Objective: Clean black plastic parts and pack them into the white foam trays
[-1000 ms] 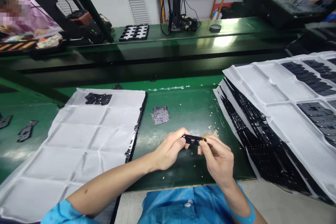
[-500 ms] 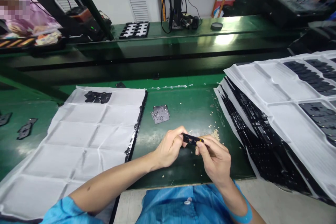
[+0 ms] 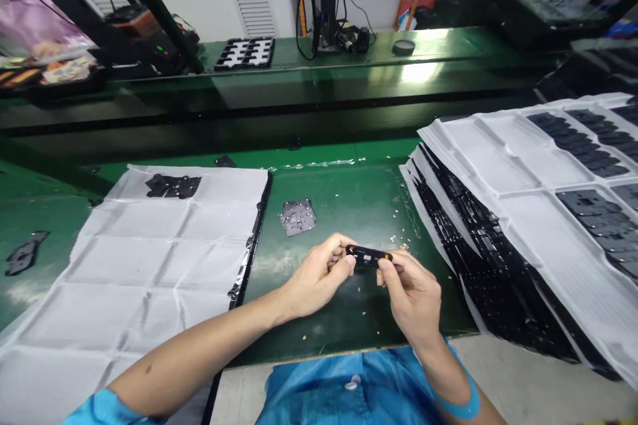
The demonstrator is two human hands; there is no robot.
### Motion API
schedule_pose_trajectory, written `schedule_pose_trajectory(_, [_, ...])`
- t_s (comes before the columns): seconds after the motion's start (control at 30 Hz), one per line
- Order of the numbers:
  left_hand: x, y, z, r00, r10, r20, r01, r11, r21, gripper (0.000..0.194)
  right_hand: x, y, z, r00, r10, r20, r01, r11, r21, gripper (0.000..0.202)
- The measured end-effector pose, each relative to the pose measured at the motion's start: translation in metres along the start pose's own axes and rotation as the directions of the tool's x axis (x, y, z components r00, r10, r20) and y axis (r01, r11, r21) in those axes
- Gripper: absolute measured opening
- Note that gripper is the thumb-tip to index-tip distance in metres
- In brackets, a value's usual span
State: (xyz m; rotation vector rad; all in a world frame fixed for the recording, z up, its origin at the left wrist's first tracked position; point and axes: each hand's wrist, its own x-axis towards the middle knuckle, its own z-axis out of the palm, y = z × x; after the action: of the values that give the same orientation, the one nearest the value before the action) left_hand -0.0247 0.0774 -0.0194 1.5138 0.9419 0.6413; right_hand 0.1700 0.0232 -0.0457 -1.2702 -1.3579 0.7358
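Note:
A small flat black part (image 3: 367, 256) with yellow spots and a pale patch is held up over the green table. My left hand (image 3: 323, 273) pinches its left end, thumb in front. At its right end, the thumb and fingers of my right hand (image 3: 411, 293) are closed on it. Beyond my left hand, a small pile of dark flat parts (image 3: 298, 217) lies on the green table (image 3: 343, 192). Tiny pale crumbs are scattered near my right hand.
Left, a white-covered tray (image 3: 129, 259) bears dark parts (image 3: 173, 186). Right, a tall stack of black trays with white sheets (image 3: 528, 239) leans beside the table. A green ledge (image 3: 369, 53) crosses behind. People are partly visible at both upper corners.
The black part has turned so that more of its broad face shows, and both hands still hold it. The whole view has shifted slightly, with the surroundings now farther left.

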Motion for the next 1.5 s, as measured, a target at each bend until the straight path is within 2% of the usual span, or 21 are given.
schedule_pose_trajectory(0.1, [0.003, 0.003, 0.001, 0.998, 0.060, -0.009, -0.058, 0.992, 0.110, 0.037, -0.001, 0.003, -0.001, 1.000, -0.016, 0.010, 0.016, 1.000, -0.007, 0.016])
schedule_pose_trajectory(0.17, [0.004, 0.003, 0.001, 0.996, 0.093, -0.001, -0.092, 0.984, 0.155, 0.040, -0.002, 0.004, -0.001, 1.000, -0.024, 0.005, 0.024, 1.000, -0.009, 0.015])
schedule_pose_trajectory(0.27, [0.002, 0.001, 0.001, 0.994, 0.096, 0.055, -0.106, 0.967, 0.230, 0.031, -0.002, 0.003, -0.003, 1.000, -0.021, -0.015, 0.021, 1.000, -0.010, 0.013])
schedule_pose_trajectory(0.4, [-0.003, 0.000, -0.004, 0.991, 0.018, 0.134, -0.064, 0.936, 0.347, 0.014, -0.002, 0.001, -0.006, 0.999, 0.029, -0.035, -0.029, 1.000, 0.010, 0.015])
schedule_pose_trajectory(0.47, [-0.004, 0.002, -0.007, 0.990, 0.017, 0.140, -0.069, 0.924, 0.376, 0.014, -0.001, 0.000, -0.007, 0.998, 0.053, -0.025, -0.053, 0.998, 0.017, 0.017])
schedule_pose_trajectory(0.6, [0.000, 0.007, -0.008, 0.994, 0.078, 0.074, -0.097, 0.944, 0.316, 0.025, 0.003, -0.004, -0.007, 0.998, 0.060, 0.016, -0.060, 0.998, 0.018, 0.017])
schedule_pose_trajectory(0.73, [-0.001, 0.011, -0.002, 0.997, 0.024, 0.080, -0.038, 0.984, 0.172, 0.039, 0.002, -0.008, -0.008, 0.997, 0.072, 0.005, -0.072, 0.997, 0.008, 0.023])
schedule_pose_trajectory(0.83, [-0.005, 0.014, 0.002, 0.988, 0.017, 0.152, -0.025, 0.998, 0.050, 0.035, -0.006, -0.008, -0.009, 0.990, 0.115, -0.082, -0.115, 0.993, 0.004, 0.018])
schedule_pose_trajectory(0.93, [-0.004, 0.013, -0.001, 0.983, 0.033, 0.180, -0.028, 0.999, -0.031, 0.017, -0.005, -0.001, -0.007, 0.973, 0.179, -0.143, -0.180, 0.984, 0.008, 0.017])
schedule_pose_trajectory(1.03, [-0.006, 0.013, -0.005, 0.984, 0.053, 0.167, -0.051, 0.999, -0.020, 0.006, 0.002, -0.002, -0.003, 0.970, 0.210, -0.125, -0.203, 0.977, 0.070, 0.016])
schedule_pose_trajectory(1.23, [-0.026, 0.018, -0.004, 0.996, 0.069, 0.048, -0.070, 0.997, 0.016, 0.026, 0.015, -0.026, 0.002, 0.996, 0.042, 0.076, -0.050, 0.992, 0.115, 0.017])
schedule_pose_trajectory(1.5, [-0.031, 0.019, -0.012, 0.994, 0.095, 0.057, -0.101, 0.986, 0.129, 0.030, 0.018, -0.033, 0.017, 1.000, -0.011, 0.016, 0.008, 0.984, 0.176, 0.017])
